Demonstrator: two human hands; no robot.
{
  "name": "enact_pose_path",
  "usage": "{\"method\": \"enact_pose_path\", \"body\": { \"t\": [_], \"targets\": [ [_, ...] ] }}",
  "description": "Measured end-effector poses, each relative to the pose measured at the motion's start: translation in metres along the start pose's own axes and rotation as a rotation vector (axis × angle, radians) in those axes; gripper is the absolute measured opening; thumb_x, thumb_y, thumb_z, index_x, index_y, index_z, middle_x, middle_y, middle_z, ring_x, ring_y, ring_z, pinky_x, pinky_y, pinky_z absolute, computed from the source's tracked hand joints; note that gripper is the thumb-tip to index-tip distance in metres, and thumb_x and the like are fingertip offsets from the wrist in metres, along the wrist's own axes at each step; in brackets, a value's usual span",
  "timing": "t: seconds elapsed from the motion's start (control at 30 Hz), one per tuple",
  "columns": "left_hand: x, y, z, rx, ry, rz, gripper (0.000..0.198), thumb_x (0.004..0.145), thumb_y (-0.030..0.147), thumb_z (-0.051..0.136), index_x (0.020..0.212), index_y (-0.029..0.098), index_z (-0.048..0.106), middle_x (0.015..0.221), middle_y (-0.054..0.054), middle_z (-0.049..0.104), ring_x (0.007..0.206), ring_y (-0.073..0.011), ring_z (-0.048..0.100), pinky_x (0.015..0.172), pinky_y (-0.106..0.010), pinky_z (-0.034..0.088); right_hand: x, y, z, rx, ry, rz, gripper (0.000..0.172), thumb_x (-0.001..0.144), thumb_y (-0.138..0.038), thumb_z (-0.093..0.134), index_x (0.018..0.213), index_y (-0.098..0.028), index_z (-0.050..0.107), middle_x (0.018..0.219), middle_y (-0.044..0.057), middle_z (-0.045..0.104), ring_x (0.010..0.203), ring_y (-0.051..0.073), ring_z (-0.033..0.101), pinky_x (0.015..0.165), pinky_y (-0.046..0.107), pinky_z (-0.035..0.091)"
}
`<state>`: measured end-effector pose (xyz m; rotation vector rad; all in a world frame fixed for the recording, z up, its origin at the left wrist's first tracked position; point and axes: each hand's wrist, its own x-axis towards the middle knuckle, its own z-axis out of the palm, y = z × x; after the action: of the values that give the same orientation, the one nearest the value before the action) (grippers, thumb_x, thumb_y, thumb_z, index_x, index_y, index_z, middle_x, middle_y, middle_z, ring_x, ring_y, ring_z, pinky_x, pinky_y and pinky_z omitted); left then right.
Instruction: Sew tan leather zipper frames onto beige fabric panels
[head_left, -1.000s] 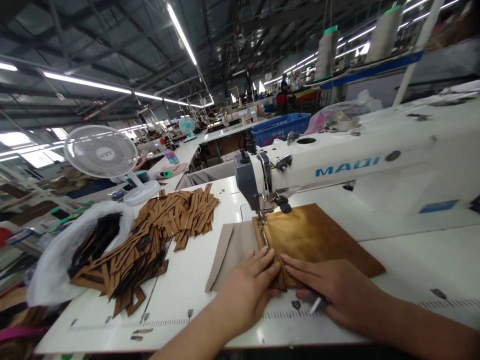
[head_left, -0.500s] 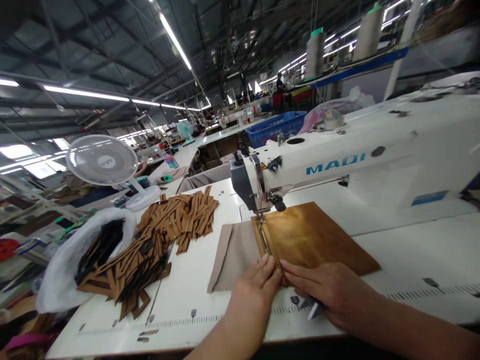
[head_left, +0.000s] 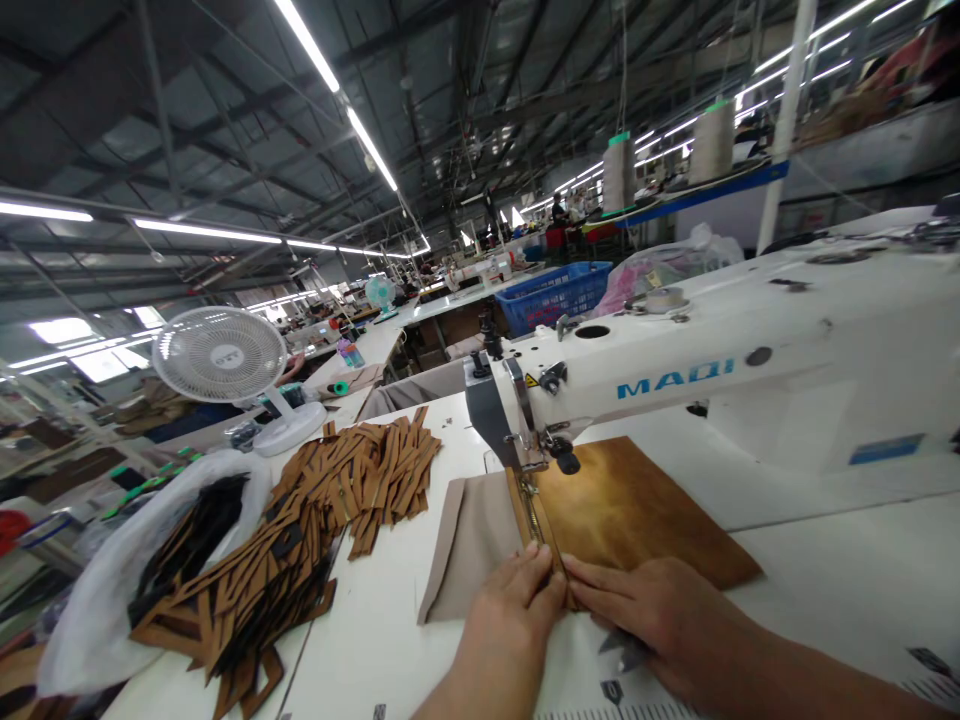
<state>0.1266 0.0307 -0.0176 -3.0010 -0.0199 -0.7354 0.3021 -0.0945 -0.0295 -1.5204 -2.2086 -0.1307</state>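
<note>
A brown leather-like panel [head_left: 637, 510] lies on the machine bed, joined along its left side by a brown-edged metal zipper [head_left: 534, 520]. Left of the zipper is a beige fabric piece [head_left: 472, 540] with a folded edge. The zipper's far end sits under the presser foot [head_left: 531, 470] of a white sewing machine [head_left: 675, 370]. My left hand [head_left: 510, 620] has its fingertips closed on the zipper's near end. With fingers stretched together, my right hand [head_left: 660, 610] presses the brown panel's edge. Dark metal thread snips [head_left: 624, 648] stick out from under its palm, their handles hidden.
Brown and black strips [head_left: 360, 470] are heaped to the left, spilling from a white plastic bag [head_left: 82, 620]. A white fan [head_left: 225, 355] stands behind them. Beyond the machine are a blue crate [head_left: 555, 295] and thread cones [head_left: 619, 175]. A ruler scale [head_left: 637, 712] marks the table's front.
My view has tilted upward, so the table and machine appear lower. Both hands stay at the zipper's near end, and the fabric shows little movement under the presser foot.
</note>
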Motion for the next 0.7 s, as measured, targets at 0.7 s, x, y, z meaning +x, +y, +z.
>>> {"method": "enact_pose_path", "body": {
  "t": [0.7],
  "targets": [
    [0.039,-0.047,0.017,-0.195,-0.008,-0.116,0.029,0.095,0.017,0.041,0.116,0.017,0.061,0.112,-0.013,0.065,0.110,-0.0240,0.061,0.091,-0.036,0.053,0.031,0.052,0.010,0.103,0.044,0.114,0.066,0.060,0.000,0.040,0.121,-0.016,0.058,0.128,0.009,0.055,0.111,0.021,0.057,0.089,0.032,0.051]
  ]
}}
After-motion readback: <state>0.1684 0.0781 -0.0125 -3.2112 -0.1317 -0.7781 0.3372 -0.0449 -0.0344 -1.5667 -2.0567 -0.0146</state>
